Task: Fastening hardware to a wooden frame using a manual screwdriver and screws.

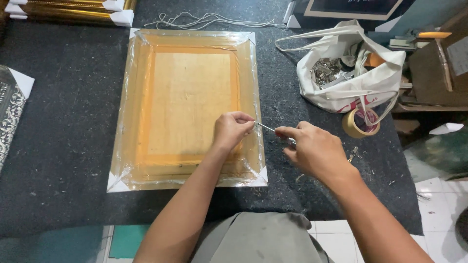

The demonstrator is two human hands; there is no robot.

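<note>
A white cloth bag (352,83) with red print lies open at the right of the dark table, a brown cardboard box (438,73) with a pale label (459,54) just beyond it.

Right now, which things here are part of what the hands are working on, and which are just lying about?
In hand:
left hand
right hand
thin metal tool
plastic-wrapped frame

Lying about:
white bag of metal bits
tape roll
white cord
gold frames
patterned frame
</note>
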